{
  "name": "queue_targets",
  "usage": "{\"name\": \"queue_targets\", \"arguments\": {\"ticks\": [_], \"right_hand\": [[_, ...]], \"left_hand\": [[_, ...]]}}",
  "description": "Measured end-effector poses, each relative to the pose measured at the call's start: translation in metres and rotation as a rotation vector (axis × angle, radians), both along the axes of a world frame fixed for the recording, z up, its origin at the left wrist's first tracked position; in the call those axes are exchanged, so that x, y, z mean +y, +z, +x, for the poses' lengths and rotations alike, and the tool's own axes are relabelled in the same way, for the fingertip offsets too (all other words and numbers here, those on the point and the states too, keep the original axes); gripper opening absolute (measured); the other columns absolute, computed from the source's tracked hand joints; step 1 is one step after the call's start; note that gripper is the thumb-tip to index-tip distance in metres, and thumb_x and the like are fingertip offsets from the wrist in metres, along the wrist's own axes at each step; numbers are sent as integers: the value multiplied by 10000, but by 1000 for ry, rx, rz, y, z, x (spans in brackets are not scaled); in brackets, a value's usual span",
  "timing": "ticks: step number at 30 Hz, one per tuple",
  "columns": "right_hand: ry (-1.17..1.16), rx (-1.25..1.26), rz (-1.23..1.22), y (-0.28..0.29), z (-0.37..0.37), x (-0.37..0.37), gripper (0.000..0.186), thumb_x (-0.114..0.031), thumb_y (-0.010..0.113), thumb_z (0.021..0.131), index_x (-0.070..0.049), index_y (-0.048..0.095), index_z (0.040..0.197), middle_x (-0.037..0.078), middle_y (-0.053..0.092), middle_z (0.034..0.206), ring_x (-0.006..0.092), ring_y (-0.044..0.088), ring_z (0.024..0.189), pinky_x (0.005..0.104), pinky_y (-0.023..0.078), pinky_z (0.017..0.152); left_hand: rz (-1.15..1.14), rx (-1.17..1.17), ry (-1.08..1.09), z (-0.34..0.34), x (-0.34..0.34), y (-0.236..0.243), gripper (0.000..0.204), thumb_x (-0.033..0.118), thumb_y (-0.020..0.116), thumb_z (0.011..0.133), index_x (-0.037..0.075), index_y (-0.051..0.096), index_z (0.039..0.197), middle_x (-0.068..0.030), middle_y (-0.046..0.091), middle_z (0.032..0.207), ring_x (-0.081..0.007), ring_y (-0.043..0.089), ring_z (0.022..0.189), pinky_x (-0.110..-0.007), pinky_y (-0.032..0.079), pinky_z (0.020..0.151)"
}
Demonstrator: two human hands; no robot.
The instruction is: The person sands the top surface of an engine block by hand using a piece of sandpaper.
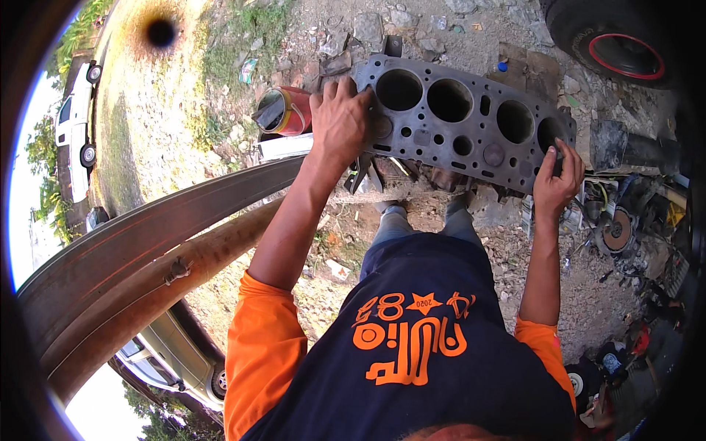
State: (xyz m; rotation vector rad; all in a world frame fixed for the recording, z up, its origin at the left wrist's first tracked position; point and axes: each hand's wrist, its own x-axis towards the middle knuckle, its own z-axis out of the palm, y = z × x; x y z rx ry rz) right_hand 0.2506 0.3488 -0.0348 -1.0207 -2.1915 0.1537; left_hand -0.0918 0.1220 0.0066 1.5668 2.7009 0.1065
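A grey metal engine block (pixel 485 132) lies in front of me, its flat top face showing a row of large round bores and several smaller holes. My left hand (pixel 340 117) grips its left end, the fingers curled over the corner. At the opposite end, my right hand (pixel 559 176) holds the near right corner, with the thumb and fingertips on the top face beside the last bore. Its other fingers are partly hidden. Below the block's left end, dark metal tools (pixel 362 175) stick out; their exact kind is unclear.
A red can (pixel 297 110) stands beyond my left forearm, above a white box-like thing (pixel 285 147). A steel beam (pixel 169 198) and a rusty pipe (pixel 169 268) run along the left. A large tyre (pixel 581 40) lies far right, a rusty disc (pixel 616 229) among parts nearer me.
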Motion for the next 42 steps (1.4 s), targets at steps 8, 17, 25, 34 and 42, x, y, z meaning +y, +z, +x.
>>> {"name": "queue_targets", "arguments": {"ticks": [8,17,25,34,42], "right_hand": [[-18,-18,-4,1,0,-2,195,-105,700,976,-31,745,1151,122,720,1117,339,660,1092,475,494,977],[-27,-33,-1,-3,3,-1,201,-113,705,973,-55,751,1160,114,723,1134,331,662,1094,471,493,978],[-14,-38,4,-1,2,-1,201,-115,700,975,-51,752,1159,112,724,1135,331,663,1089,472,490,981],[-8,-29,-9,1,1,-1,198,-112,693,979,-40,748,1155,119,722,1130,336,658,1091,470,489,979],[3,-13,-13,1,-2,-1,197,-116,693,980,-46,748,1156,118,722,1129,337,658,1087,467,489,973]], "left_hand": [[-52,-29,32,0,8,7,257,208,624,932,184,764,1146,-134,612,1185,-355,586,1186,-523,449,949],[-3,-77,46,5,-1,6,255,243,650,929,193,759,1154,-124,617,1174,-349,596,1185,-551,468,942],[-55,-32,44,-4,13,7,223,229,621,945,177,762,1110,-133,613,1195,-359,588,1195,-551,471,947],[-13,6,18,-14,21,-3,239,289,711,907,220,766,1129,-120,615,1170,-377,583,1185,-544,471,955],[-42,-16,53,-17,34,11,191,217,642,929,178,769,1065,-122,615,1198,-352,586,1179,-528,473,919]]}}
